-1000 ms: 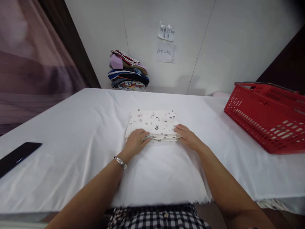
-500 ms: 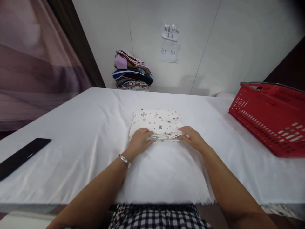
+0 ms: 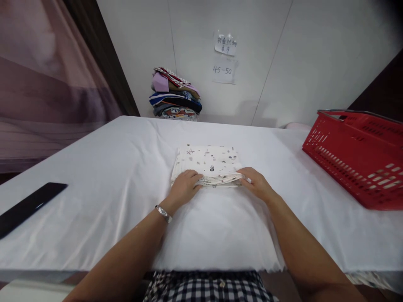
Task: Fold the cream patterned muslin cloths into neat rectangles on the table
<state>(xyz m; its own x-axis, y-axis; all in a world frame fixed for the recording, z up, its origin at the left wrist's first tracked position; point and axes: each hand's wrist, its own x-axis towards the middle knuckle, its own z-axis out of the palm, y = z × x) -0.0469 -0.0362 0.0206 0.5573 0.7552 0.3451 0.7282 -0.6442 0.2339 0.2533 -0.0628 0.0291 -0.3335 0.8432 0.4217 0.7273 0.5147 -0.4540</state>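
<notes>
A white cloth with small printed motifs [image 3: 208, 160] lies folded in several layers on the table, its folded edges facing me. My left hand [image 3: 185, 186] grips the near left corner, thumb below and fingers on top. At the near right corner my right hand [image 3: 255, 182] pinches the layers between thumb and fingers; a small white piece shows by those fingers. Between the hands the front edges bulge slightly. A silver bracelet [image 3: 164, 213] circles my left wrist.
A white sheet covers the table [image 3: 126, 167]. To the left lies a black phone-like slab [image 3: 33, 207]. A red plastic basket [image 3: 355, 155] stands at the right. Against the back wall rises a stack of folded cloths [image 3: 176, 94], below two paper notes [image 3: 224, 69].
Almost nothing differs. Both hands keep their hold at the cloth's near corners, and the layers at the front edge have shifted very slightly.
</notes>
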